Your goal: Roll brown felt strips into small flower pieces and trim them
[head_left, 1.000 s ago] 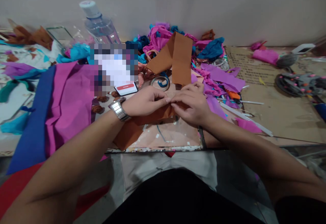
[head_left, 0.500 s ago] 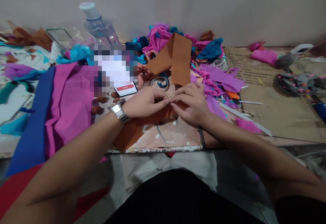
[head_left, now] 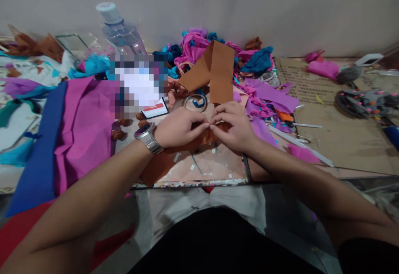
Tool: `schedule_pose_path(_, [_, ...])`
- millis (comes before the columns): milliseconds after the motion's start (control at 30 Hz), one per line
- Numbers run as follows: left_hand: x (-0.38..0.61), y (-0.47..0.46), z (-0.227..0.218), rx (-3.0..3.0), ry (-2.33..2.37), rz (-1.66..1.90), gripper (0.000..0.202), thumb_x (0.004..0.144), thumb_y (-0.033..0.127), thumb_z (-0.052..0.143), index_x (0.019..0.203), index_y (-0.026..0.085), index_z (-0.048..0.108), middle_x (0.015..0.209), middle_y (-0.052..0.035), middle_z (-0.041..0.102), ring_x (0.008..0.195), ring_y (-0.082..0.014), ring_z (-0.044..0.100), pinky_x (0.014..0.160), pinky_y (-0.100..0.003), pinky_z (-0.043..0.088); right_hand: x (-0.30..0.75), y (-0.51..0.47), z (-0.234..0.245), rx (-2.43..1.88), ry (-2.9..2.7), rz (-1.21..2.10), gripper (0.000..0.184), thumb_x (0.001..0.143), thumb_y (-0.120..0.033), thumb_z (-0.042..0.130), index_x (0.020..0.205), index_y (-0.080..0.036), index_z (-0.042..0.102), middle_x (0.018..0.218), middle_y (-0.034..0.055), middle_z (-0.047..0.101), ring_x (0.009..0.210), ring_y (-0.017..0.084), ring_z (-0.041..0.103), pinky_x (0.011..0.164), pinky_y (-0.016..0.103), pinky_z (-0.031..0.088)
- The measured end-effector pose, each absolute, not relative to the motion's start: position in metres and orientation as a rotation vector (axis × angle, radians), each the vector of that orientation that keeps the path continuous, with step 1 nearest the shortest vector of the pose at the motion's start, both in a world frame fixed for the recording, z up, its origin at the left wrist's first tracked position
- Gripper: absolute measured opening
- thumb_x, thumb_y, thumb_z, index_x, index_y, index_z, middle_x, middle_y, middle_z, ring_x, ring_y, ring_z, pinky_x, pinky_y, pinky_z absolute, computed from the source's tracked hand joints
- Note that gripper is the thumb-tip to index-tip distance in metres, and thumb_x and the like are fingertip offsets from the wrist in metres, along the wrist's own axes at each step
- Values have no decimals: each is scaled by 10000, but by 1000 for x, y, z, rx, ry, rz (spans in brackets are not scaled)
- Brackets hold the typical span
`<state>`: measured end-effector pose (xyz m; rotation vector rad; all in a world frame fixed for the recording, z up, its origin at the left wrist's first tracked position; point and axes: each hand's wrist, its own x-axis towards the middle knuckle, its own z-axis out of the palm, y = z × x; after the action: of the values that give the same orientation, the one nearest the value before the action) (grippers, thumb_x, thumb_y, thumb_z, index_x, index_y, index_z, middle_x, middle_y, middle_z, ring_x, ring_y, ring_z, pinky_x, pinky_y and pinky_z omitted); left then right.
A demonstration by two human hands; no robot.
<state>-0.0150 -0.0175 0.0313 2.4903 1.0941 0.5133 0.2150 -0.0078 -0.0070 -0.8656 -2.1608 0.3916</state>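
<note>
Nearest, by the edge of the counter [head_left: 226, 168], lies the loose end of a long rust-brown strip of crepe-like paper or cloth [head_left: 157, 168], flat and matt. It runs beneath the left hand [head_left: 182, 128] and looks creased by the fingertips. Left and right hand [head_left: 233, 124] meet there, both pinching its far edge. The step appears to be folding or gathering; the next move likely calls for keeping that pinch firm. Beyond stands a folded light-brown band [head_left: 222, 72].
</note>
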Motion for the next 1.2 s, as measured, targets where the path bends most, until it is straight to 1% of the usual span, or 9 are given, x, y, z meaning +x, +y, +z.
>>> schedule_pose_path(100, [-14,-18,30,2573,1080,526,354,1058,362,514,870,172,746,695,-24,681,608,-143,535,631,-301,326,214,-8,-7,-863,-2144,430,96,936,-274,721,845,-244,718,1043,36,751,1063,268,599,955,489,399])
schedule_pose_path(267, [-12,-20,27,2682,1092,543,334,1050,347,513,900,188,765,706,-39,718,620,-159,586,610,-300,318,213,-9,-5,-889,-2146,503,86,926,-245,704,844,-238,677,1084,43,752,1102,275,591,980,499,395])
schedule_pose_path(467, [-11,-21,26,2698,1076,585,335,1066,371,498,1008,198,778,862,-54,797,716,-176,661,651,-292,371,214,-8,-3,-875,-2164,595,86,893,-189,661,820,-230,640,1111,49,749,1125,281,586,990,498,403])
schedule_pose_path(700, [-13,-20,34,2606,1051,558,294,1031,314,526,932,174,764,757,-37,749,617,-145,594,629,-280,363,217,-8,-2,-826,-2121,547,15,920,-238,697,906,-240,692,1105,62,742,1110,268,619,1006,471,448])
schedule_pose_path(767, [-14,-20,34,2596,1034,569,305,1034,321,526,911,172,762,751,-35,748,606,-138,586,626,-277,364,217,-9,-1,-820,-2131,516,35,923,-259,705,893,-246,691,1083,57,747,1109,272,618,1009,478,446])
schedule_pose_path(867, [-14,-21,34,2574,1004,589,293,1033,326,530,968,176,773,790,-37,770,627,-138,613,641,-271,386,217,-9,-2,-841,-2133,488,79,927,-270,691,853,-247,676,1075,52,753,1115,281,612,1008,499,429])
schedule_pose_path(933, [-14,-20,35,2551,993,587,277,1022,323,544,989,176,777,803,-35,778,634,-137,628,650,-268,398,216,-9,-2,-849,-2131,500,68,916,-253,678,849,-244,665,1094,56,749,1131,286,608,1011,507,421])
schedule_pose_path(1067, [-19,-18,41,2498,989,532,271,1004,325,564,947,165,775,752,-20,751,619,-130,609,654,-264,403,218,-7,-2,-820,-2126,535,53,895,-211,648,848,-236,644,1083,60,742,1108,278,612,1003,494,430])
schedule_pose_path(1200, [-28,-13,45,2404,967,489,282,1005,356,579,963,162,780,845,-23,774,721,-140,662,721,-257,447,219,-6,0,-812,-2112,554,53,903,-211,639,858,-238,647,1071,62,744,1082,270,631,983,473,450])
